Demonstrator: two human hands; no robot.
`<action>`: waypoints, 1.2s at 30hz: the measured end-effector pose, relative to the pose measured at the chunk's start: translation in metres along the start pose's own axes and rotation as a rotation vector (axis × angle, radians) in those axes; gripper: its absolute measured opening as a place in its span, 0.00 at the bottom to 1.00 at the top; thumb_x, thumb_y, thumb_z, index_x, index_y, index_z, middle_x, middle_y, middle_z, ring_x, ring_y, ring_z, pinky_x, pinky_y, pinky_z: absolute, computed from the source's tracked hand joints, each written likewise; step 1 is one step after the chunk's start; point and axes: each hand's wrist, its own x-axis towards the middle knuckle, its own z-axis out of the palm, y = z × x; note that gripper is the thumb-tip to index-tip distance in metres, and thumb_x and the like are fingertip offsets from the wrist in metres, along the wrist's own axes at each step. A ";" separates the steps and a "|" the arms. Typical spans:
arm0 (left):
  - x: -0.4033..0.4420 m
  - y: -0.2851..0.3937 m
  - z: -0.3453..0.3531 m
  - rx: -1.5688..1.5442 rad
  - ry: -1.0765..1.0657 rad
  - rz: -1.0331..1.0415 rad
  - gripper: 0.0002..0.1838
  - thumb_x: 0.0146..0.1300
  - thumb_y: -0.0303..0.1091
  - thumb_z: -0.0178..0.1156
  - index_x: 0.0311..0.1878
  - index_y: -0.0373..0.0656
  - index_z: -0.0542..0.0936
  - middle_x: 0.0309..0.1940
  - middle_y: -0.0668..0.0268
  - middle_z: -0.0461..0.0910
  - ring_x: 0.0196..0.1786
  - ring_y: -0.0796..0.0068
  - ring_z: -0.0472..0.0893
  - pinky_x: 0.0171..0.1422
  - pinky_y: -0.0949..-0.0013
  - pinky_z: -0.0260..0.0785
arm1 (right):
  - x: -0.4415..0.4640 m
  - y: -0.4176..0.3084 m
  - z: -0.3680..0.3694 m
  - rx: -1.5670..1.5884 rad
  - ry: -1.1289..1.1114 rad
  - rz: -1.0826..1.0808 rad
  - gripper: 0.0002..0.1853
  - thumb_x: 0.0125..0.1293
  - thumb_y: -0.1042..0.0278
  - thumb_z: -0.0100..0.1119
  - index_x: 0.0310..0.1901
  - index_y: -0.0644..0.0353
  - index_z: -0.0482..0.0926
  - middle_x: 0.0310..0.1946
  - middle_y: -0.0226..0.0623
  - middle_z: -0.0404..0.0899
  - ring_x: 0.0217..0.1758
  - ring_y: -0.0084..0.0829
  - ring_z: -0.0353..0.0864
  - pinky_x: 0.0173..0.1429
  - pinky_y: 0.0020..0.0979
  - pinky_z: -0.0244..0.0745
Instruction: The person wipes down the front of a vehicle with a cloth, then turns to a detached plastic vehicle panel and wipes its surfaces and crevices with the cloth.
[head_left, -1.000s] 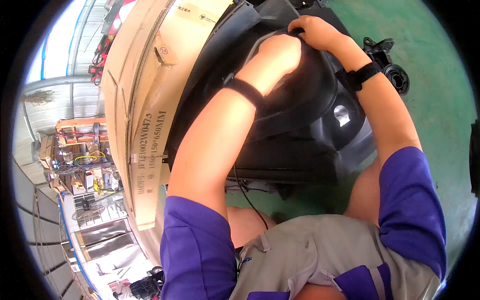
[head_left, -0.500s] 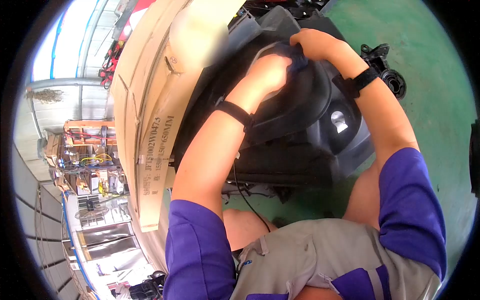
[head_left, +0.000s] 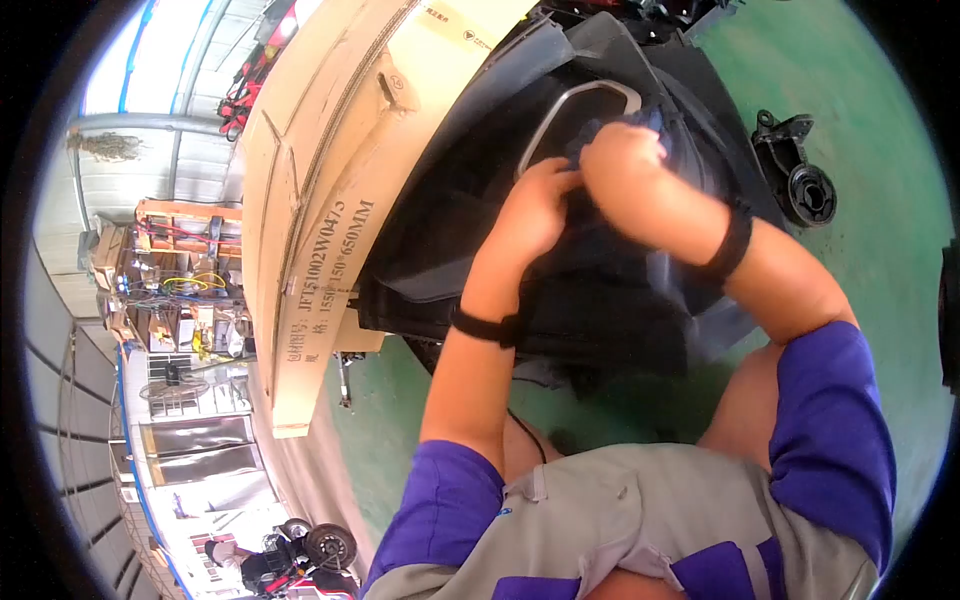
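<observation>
A large black plastic body panel (head_left: 430,275), glossy and curved, lies in front of me with a silver trim frame (head_left: 545,125) set in it. My right hand (head_left: 630,175), slightly blurred, is closed round a dark blue cloth (head_left: 652,122) over the panel. Just to its left, my left hand (head_left: 535,210) is bent with its fingertips together at the near edge of the cloth. Both hands are close to each other, beside the trim frame. Part of the cloth is hidden behind my right hand.
A long cardboard box (head_left: 350,190) with printed text stands along the panel's left side. On the green floor (head_left: 850,400) to the right lies a black metal part with a round end (head_left: 810,190). Cluttered shelves (head_left: 185,280) and a motorcycle (head_left: 305,555) are at the left.
Both hands have come nearer to me and closer together, the right one moving left and down. The cloth has shifted with them, uncovering the trim frame. The view has shifted too.
</observation>
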 end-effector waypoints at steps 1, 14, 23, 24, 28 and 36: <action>-0.010 -0.006 0.004 -0.007 0.092 0.004 0.19 0.52 0.17 0.50 0.46 0.37 0.83 0.49 0.46 0.77 0.54 0.46 0.76 0.59 0.56 0.68 | -0.014 -0.021 0.003 -0.040 0.090 0.127 0.32 0.47 0.56 0.74 0.54 0.62 0.80 0.59 0.62 0.71 0.64 0.67 0.67 0.50 0.58 0.77; -0.044 -0.022 -0.020 0.181 -0.035 -0.172 0.23 0.51 0.19 0.57 0.53 0.42 0.80 0.59 0.46 0.71 0.62 0.42 0.68 0.67 0.53 0.62 | -0.049 0.001 -0.004 0.109 0.386 -0.464 0.10 0.53 0.68 0.64 0.37 0.59 0.86 0.40 0.45 0.85 0.46 0.41 0.85 0.46 0.38 0.81; 0.038 0.033 0.018 0.167 -0.156 -0.086 0.21 0.68 0.50 0.55 0.49 0.41 0.80 0.55 0.39 0.69 0.57 0.38 0.68 0.63 0.50 0.63 | 0.019 0.099 -0.002 0.305 0.549 -0.215 0.17 0.48 0.82 0.58 0.41 0.54 0.83 0.38 0.43 0.83 0.46 0.44 0.82 0.49 0.38 0.77; 0.050 0.030 0.017 0.147 -0.219 -0.085 0.22 0.69 0.52 0.52 0.47 0.41 0.80 0.54 0.37 0.70 0.57 0.37 0.68 0.64 0.48 0.62 | 0.025 0.105 -0.001 0.294 0.566 -0.213 0.18 0.48 0.83 0.56 0.41 0.55 0.82 0.38 0.43 0.83 0.47 0.45 0.81 0.50 0.38 0.76; 0.110 0.019 0.013 0.338 -0.559 -0.040 0.32 0.73 0.59 0.36 0.51 0.40 0.80 0.56 0.36 0.70 0.61 0.38 0.69 0.69 0.49 0.59 | 0.054 0.125 0.012 0.354 0.675 -0.213 0.20 0.50 0.85 0.51 0.43 0.56 0.82 0.40 0.45 0.82 0.49 0.47 0.80 0.53 0.37 0.74; 0.174 -0.006 0.029 0.531 -0.641 0.102 0.19 0.71 0.43 0.44 0.55 0.43 0.77 0.50 0.45 0.77 0.56 0.46 0.75 0.62 0.55 0.68 | 0.076 0.163 0.029 0.594 0.625 -0.314 0.30 0.53 0.85 0.46 0.60 0.55 0.75 0.50 0.51 0.80 0.52 0.51 0.78 0.57 0.38 0.71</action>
